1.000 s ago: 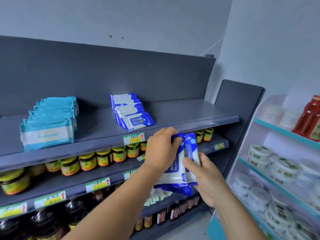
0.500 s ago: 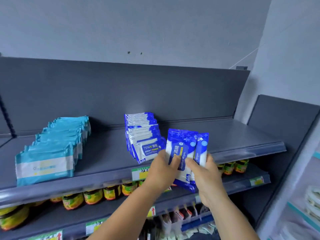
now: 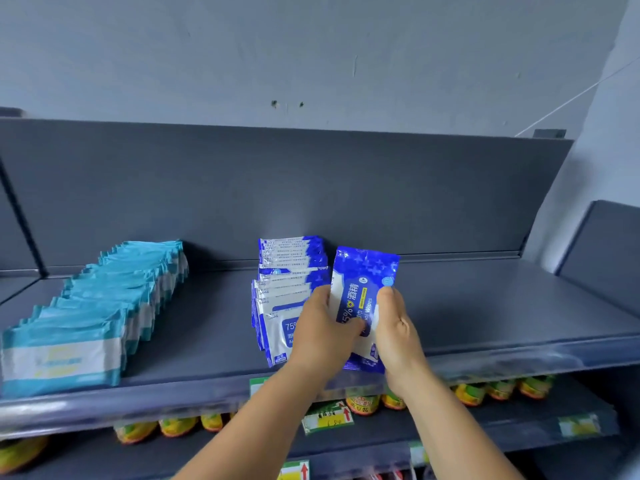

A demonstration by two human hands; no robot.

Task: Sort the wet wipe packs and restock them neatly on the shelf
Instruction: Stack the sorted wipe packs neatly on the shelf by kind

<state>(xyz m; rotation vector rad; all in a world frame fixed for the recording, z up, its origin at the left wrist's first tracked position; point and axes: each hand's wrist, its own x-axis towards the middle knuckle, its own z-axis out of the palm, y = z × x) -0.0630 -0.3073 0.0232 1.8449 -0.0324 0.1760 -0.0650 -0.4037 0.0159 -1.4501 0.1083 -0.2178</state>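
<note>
I hold blue-and-white alcohol wipe packs (image 3: 362, 285) upright over the front of the grey top shelf (image 3: 485, 306). My left hand (image 3: 322, 334) grips their left side and my right hand (image 3: 394, 327) grips their right side, thumb on the front. Just left of them, a row of matching blue wipe packs (image 3: 284, 289) stands leaning on the shelf, touching my left hand. Farther left a long row of teal-and-white wipe packs (image 3: 104, 306) runs from the shelf's front edge toward the back panel.
The shelf's dark back panel (image 3: 311, 188) rises behind the rows. Jars with yellow-green labels (image 3: 498, 389) line the shelf below, with price tags (image 3: 329, 419) on its edge. A second dark shelf unit (image 3: 602, 251) stands at the right.
Both hands lifted the blue packs from below shelf level up to the top shelf, beside the blue row. My view shifted up and left, so the right-hand rack is out of sight.
</note>
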